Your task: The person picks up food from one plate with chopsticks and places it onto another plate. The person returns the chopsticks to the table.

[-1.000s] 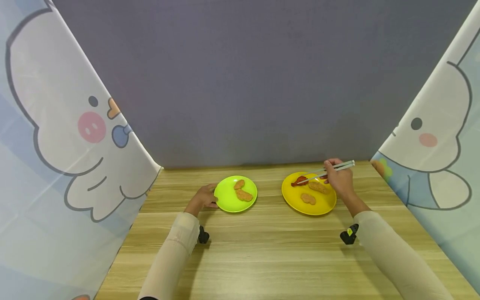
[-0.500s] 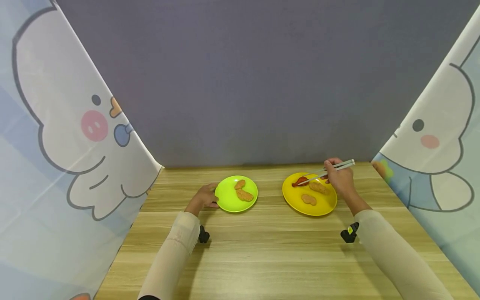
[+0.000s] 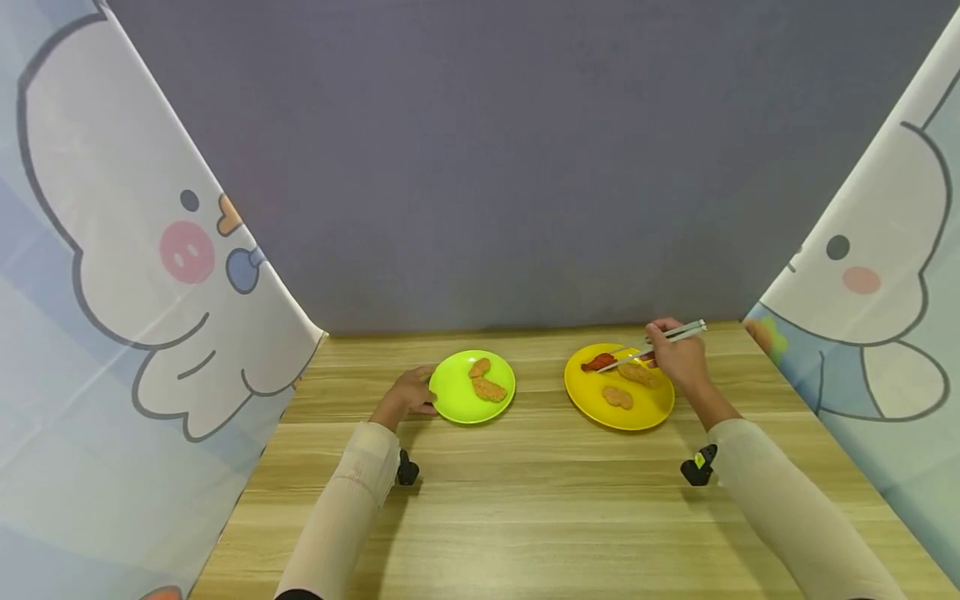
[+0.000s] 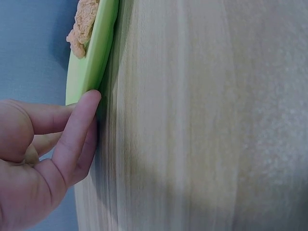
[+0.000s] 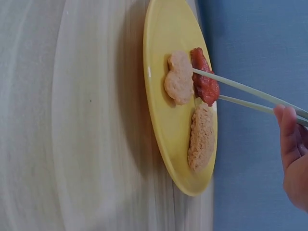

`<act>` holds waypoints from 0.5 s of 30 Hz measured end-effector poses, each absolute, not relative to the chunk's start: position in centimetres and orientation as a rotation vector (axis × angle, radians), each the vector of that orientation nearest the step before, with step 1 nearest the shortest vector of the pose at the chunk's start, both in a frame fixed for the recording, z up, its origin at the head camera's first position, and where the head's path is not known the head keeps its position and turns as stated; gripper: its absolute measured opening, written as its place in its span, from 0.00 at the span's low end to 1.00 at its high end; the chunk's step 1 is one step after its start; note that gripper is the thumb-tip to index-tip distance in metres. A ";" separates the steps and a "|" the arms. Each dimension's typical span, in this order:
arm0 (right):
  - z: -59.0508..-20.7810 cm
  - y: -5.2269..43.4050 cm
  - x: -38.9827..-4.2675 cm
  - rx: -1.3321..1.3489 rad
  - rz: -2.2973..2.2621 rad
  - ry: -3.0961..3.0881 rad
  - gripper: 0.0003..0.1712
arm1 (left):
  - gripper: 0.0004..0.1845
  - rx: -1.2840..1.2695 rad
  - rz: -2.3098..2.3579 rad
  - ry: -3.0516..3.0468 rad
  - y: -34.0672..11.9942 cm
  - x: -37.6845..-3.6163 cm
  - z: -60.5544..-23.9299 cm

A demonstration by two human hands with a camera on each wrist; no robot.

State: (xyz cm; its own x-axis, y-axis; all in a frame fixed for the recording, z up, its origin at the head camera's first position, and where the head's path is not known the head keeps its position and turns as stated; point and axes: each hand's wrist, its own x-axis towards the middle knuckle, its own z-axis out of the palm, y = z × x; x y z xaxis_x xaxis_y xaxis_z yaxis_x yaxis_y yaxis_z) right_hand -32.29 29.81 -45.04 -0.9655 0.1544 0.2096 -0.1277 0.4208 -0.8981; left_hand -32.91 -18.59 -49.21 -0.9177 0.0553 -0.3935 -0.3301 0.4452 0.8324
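Observation:
My left hand [image 3: 412, 392] pinches the left rim of a lime-green plate [image 3: 447, 400], thumb and fingers right at its edge. On that plate lie a small breaded piece [image 3: 480, 367] and a larger breaded piece [image 3: 489, 389]. My right hand [image 3: 678, 357] grips a pair of pale chopsticks [image 5: 255, 92] that reach over a yellow plate [image 5: 163, 139]. Their tips straddle a red glazed chicken piece [image 5: 205, 79], one stick across its near side and the other passing behind it. Beside it on the yellow plate are a tan nugget [image 5: 179, 79] and a long breaded strip [image 5: 201, 137].
Both plates stand on a wood-grain table [image 3: 540, 500], with a stretch of tabletop between them. A grey panel [image 3: 480, 167] rises behind the table's back edge. Cartoon-printed panels [image 3: 187, 350] flank both sides.
The red piece has turned slightly on the yellow plate, and the chopsticks have shifted a little with my right hand. My left hand stays at the green plate's rim.

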 end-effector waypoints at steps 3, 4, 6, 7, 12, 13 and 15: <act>-45.3 29.6 -32.4 -0.024 1.595 -2.374 0.21 | 0.39 -0.227 1.470 2.334 -18.6 -32.9 -49.3; -45.3 29.6 -32.5 -0.029 1.604 -2.358 0.21 | 0.39 -0.228 1.474 2.331 -18.6 -32.9 -49.3; -45.5 29.5 -32.6 -0.041 1.612 -2.331 0.22 | 0.39 -0.224 1.478 2.328 -18.6 -32.9 -49.3; -45.6 29.5 -32.6 -0.051 1.616 -2.317 0.22 | 0.39 -0.225 1.482 2.327 -18.6 -32.9 -49.3; -45.7 29.3 -32.5 -0.111 1.621 -2.269 0.22 | 0.39 -0.221 1.485 2.327 -18.5 -32.8 -49.1; -45.8 29.2 -32.5 -0.116 1.622 -2.256 0.22 | 0.39 -0.224 1.485 2.326 -18.5 -32.8 -49.1; -45.9 29.2 -32.5 -0.129 1.625 -2.234 0.22 | 0.39 -0.224 1.488 2.324 -18.5 -32.8 -49.0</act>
State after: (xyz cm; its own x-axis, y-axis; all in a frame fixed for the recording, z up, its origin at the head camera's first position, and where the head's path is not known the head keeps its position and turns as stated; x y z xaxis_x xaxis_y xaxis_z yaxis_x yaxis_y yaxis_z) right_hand -32.52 29.18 -45.87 -0.9258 0.2885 0.2441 -0.1435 0.3294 -0.9332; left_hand -32.79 -18.53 -48.96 -0.9185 0.0646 -0.3901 -0.3274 0.4292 0.8418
